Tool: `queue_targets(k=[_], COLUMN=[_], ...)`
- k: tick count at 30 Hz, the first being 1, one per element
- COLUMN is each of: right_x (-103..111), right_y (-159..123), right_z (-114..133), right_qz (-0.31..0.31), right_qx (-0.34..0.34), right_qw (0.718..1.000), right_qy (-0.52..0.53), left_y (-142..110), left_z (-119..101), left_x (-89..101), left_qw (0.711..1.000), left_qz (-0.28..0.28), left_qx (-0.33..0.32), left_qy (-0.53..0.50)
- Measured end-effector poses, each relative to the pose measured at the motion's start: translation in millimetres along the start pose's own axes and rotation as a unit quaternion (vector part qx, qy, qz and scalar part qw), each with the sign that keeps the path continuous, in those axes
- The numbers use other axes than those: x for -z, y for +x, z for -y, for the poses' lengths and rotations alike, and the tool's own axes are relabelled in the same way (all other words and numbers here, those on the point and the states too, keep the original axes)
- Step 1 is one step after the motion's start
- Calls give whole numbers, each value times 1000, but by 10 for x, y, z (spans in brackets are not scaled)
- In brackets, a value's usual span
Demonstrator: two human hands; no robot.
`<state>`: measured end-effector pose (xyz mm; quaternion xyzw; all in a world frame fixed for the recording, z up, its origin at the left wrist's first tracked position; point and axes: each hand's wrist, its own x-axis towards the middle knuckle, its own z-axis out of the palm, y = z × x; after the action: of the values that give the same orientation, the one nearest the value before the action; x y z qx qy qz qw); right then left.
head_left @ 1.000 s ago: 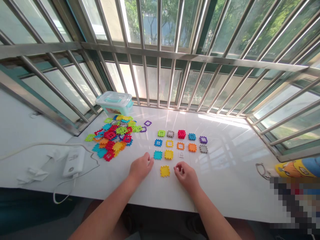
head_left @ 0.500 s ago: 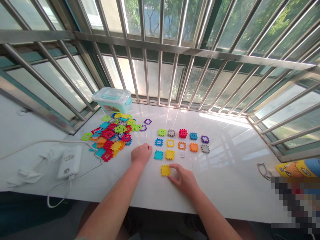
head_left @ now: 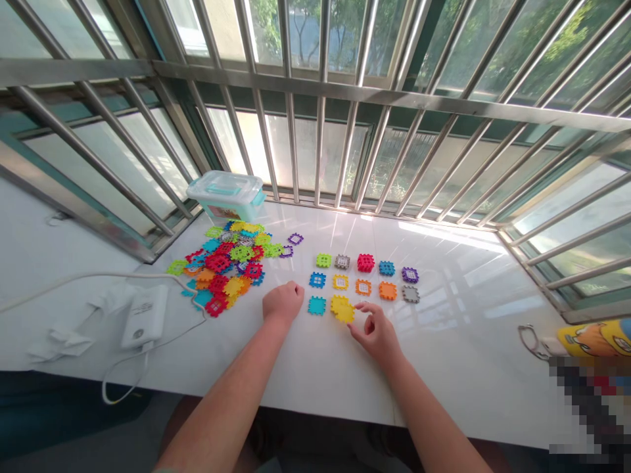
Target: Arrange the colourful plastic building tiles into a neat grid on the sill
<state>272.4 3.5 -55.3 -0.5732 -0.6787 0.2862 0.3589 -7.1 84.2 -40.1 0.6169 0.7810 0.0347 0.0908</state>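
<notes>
Plastic interlocking tiles [head_left: 340, 282] sit on the white surface [head_left: 458, 355], in a loose heap [head_left: 219, 269] beside a lidded plastic box [head_left: 227, 197] and in neat rows [head_left: 365, 276] to its right. Two yellow tiles [head_left: 342, 309] overlap at the end of the lowest row, just beside a teal tile [head_left: 317, 305]. The right hand [head_left: 377, 335], fingers parted, sits at their edge, gripping nothing; the left hand [head_left: 283, 303] rests loosely curled, empty. A careless nudge from either could knock neighbouring tiles out of line.
</notes>
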Motion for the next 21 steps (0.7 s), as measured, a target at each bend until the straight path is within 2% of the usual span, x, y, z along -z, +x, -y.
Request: queue_targets(k=[6, 21], right_x=[-17, -28], right_y=[315, 323], right_z=[-1, 64], right_qz=[11, 38], right_qx=[-20, -18], right_qw=[1000, 998], right_qy=[-7, -53], left_y=[-3, 8], left_z=[1, 20], left_x=[-24, -50], left_qw=[1000, 1000], left_qz=[-10, -5], left_qx=[0, 0], left_qy=[7, 7])
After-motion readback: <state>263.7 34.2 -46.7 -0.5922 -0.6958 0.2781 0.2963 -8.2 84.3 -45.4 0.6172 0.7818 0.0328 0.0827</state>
